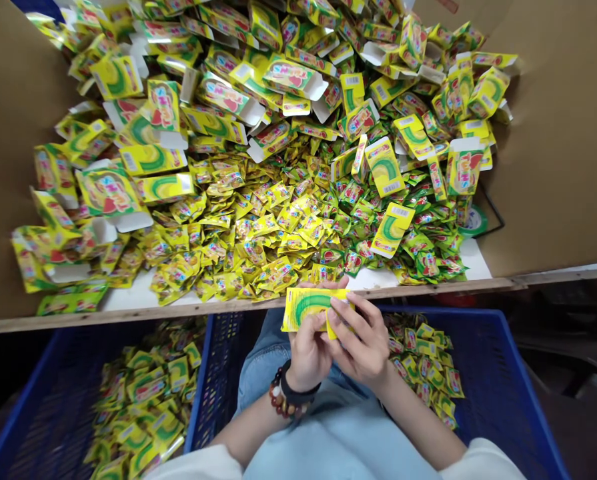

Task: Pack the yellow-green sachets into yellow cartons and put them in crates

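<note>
A small yellow carton [305,308] with a green curved band is held above my lap, just off the table's front edge. My left hand [311,350] grips it from below, the thumb lying on its front face. Fingers of my right hand [363,333] are closed around the carton's right end, over what looks like its end flap. Whether anything is inside the carton cannot be seen. Just beyond my hands, yellow candy packets [278,273] cover the table, with green candy packets [425,263] to the right.
Open yellow cartons [228,93] are heaped at the back and both sides, between cardboard walls [553,147]. Below the table's wooden edge [178,311], blue crates [508,373] stand left and right of my lap, holding filled-looking cartons [153,393]. A green tape roll [474,220] lies at right.
</note>
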Demonstrator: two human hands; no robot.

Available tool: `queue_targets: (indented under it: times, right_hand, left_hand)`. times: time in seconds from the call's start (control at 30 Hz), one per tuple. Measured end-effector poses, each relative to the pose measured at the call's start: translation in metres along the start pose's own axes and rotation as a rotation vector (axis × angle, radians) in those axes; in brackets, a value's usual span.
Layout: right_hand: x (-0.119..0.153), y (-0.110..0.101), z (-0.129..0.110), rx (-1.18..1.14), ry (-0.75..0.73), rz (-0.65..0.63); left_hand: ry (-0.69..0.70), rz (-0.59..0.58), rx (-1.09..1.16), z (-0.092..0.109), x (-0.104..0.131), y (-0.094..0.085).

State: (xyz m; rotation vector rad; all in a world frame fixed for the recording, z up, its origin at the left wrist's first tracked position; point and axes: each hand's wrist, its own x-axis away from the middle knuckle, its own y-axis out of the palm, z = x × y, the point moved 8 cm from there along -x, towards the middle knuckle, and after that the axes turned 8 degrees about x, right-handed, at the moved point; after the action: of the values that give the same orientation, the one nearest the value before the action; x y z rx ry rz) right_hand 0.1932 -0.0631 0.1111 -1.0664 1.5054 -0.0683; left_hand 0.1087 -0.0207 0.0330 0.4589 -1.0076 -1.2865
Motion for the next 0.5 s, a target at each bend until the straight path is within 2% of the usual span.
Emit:
queue_targets:
  times: [0.17,0.33,0.5]
  right_hand:
    - [-0.0006,0.0041,-0.0014,-0.02,-0.065,-0.088]
    - [-0.0042,0.0062,-0.0001,-0.165,-0.098,-0.175]
    - [-0.0077,0.0036,0.0054,-0.246,-0.014,-0.173]
  left_hand:
    - [0.007,-0.057,0.076,0.001,-0.0009,0.001]
    - [0.027,-0.062,0.098,0.0025,0.0006,0.0044]
    - [0.062,-0.031,0.027,0.0025,0.0015,0.0012]
